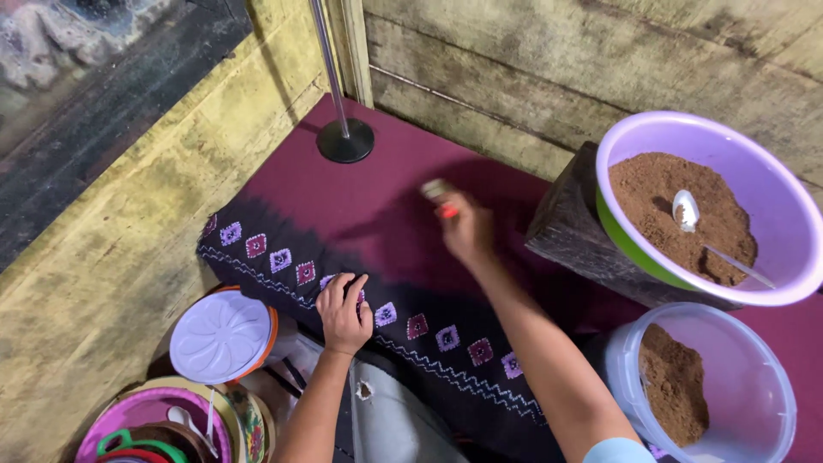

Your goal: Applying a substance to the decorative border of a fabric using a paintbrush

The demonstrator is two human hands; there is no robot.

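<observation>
Purple bowl [793, 214] of brown powder right, lidded tub [221, 336] left; your left hand [344, 310] presses cloth [360, 214] curled, right hand [463, 225] outstretched pinching small blurred object [437, 190]

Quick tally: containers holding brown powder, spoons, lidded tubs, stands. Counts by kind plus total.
Containers of brown powder: 2 (purple bowl, clear tub)
Spoons: 2 (white spoon in the purple bowl, white spoon in the pink bowl)
Lidded tubs: 1 (white-lidded tub)
Stands: 1 (black-based pole stand)
Total: 6
</observation>
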